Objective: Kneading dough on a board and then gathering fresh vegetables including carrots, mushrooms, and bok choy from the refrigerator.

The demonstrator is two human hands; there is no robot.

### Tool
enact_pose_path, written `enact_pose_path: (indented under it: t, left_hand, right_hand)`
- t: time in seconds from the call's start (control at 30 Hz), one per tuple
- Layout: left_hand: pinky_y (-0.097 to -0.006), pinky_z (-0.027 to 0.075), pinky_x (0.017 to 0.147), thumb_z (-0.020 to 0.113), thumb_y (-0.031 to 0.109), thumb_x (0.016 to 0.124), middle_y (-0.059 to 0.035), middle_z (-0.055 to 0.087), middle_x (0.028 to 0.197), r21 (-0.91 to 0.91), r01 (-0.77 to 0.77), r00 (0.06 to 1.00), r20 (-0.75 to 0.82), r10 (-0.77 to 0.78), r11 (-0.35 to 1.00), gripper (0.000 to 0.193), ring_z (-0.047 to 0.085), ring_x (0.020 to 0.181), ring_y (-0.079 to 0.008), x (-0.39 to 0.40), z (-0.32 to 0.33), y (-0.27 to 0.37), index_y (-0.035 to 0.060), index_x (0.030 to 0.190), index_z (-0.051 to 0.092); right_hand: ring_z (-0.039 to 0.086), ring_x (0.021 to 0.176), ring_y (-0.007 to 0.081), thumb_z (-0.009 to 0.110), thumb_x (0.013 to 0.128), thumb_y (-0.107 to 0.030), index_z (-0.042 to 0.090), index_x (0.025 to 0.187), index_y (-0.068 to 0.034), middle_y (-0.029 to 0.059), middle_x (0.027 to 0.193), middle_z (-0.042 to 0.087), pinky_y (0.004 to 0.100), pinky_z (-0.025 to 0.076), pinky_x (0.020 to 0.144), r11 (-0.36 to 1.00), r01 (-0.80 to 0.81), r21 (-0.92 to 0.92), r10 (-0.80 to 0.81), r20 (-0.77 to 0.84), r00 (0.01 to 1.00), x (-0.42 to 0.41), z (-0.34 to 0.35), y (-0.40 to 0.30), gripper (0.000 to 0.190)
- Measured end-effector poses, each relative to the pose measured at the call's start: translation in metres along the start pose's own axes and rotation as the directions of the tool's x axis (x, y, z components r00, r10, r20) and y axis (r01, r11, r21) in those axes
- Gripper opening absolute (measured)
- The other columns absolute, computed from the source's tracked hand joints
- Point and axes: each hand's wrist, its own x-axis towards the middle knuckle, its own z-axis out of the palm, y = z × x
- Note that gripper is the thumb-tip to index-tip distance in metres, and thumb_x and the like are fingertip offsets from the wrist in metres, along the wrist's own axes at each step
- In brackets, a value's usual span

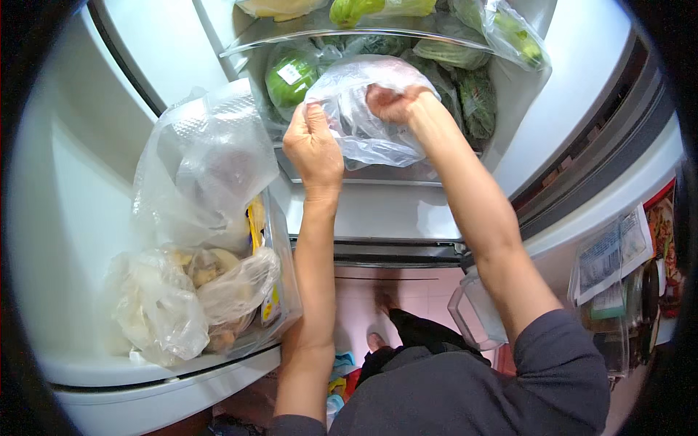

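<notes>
A clear plastic bag [376,150] is spread between my hands at the front of an open refrigerator. My left hand [313,144] pinches the bag's left edge between thumb and fingers. At the bag's upper right is my right hand [395,103], its fingers curled and slightly blurred against the film; whether it grips the plastic is unclear. Just behind the bag on the left sits a bagged round green vegetable [292,79] with a white label. Bagged leafy greens [477,101] lie to the right of my right hand. What the bag holds is hard to make out.
A clear shelf edge [360,34] crosses above my hands, with bagged green produce [515,38] over it. The left door's bin [289,305] holds a large translucent bag [218,163] and knotted bags [163,305]. Packets [616,256] and jars fill the right door.
</notes>
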Motion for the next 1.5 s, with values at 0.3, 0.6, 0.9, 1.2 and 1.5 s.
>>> enact_pose_path:
  t: [0.3, 0.6, 0.9, 1.2, 1.5]
  left_hand:
    - [-0.0303, 0.045, 0.062, 0.047, 0.022, 0.100, -0.0093, 0.062, 0.074, -0.113, 0.056, 0.998, 0.019, -0.055, 0.992, 0.032, 0.055, 0.066, -0.0142, 0.000, -0.002, 0.005, -0.0034, 0.099, 0.067]
    - [-0.0328, 0.042, 0.094, 0.040, 0.022, 0.102, -0.0127, 0.066, 0.110, -0.199, 0.055, 0.996, 0.074, -0.041, 0.978, 0.036, 0.058, 0.105, -0.0210, 0.008, -0.005, 0.005, 0.0004, 0.095, 0.067]
    - [-0.0315, 0.041, 0.092, 0.037, 0.024, 0.103, -0.0082, 0.062, 0.094, -0.576, 0.190, 0.971, 0.231, -0.065, 0.795, 0.032, 0.056, 0.096, -0.0178, 0.014, -0.004, -0.003, 0.0038, 0.088, 0.057]
    - [-0.0414, 0.049, 0.067, 0.049, 0.032, 0.097, -0.0136, 0.060, 0.081, 0.347, -0.386, 0.696, 0.718, 0.023, 0.855, 0.032, 0.059, 0.066, -0.0273, -0.028, 0.033, 0.011, 0.0112, 0.120, 0.054]
    - [-0.0436, 0.050, 0.079, 0.061, 0.013, 0.081, -0.0163, 0.066, 0.097, 0.200, -0.319, 0.803, 0.577, 0.151, 0.926, 0.026, 0.063, 0.088, -0.0307, -0.130, 0.033, -0.044, 0.0031, 0.105, 0.063]
  right_hand:
    - [0.062, 0.070, 0.0163, 0.055, 0.088, -0.025, 0.055, 0.115, 0.005, 0.0104, 0.088, 0.065, 0.0286, 0.050, 0.054, 0.935, 0.353, 0.030, -0.322, 0.484, 0.814, -0.169, -0.082, 0.034, 0.041]
    - [0.059, 0.086, 0.0212, 0.055, 0.086, -0.030, 0.051, 0.122, 0.003, 0.0142, 0.102, 0.061, 0.0339, 0.049, 0.069, 0.697, 0.706, 0.126, -0.705, 0.303, 0.641, -0.183, -0.118, 0.040, 0.049]
    - [0.056, 0.103, 0.0262, 0.055, 0.085, -0.034, 0.047, 0.130, 0.001, 0.0180, 0.116, 0.057, 0.0393, 0.048, 0.085, 0.621, 0.775, 0.120, -0.774, 0.249, 0.582, -0.193, -0.128, 0.059, 0.057]
    - [0.052, 0.119, 0.0338, 0.057, 0.078, -0.037, 0.042, 0.136, 0.001, 0.0217, 0.130, 0.052, 0.0447, 0.045, 0.101, 0.753, 0.602, 0.265, -0.658, 0.335, 0.675, -0.183, -0.140, 0.070, 0.071]
    - [0.067, 0.077, 0.0183, 0.053, 0.084, -0.024, 0.053, 0.119, 0.006, 0.0159, 0.097, 0.066, 0.0278, 0.055, 0.049, 0.964, 0.265, 0.003, -0.255, 0.291, 0.922, -0.137, -0.153, 0.068, 0.046]
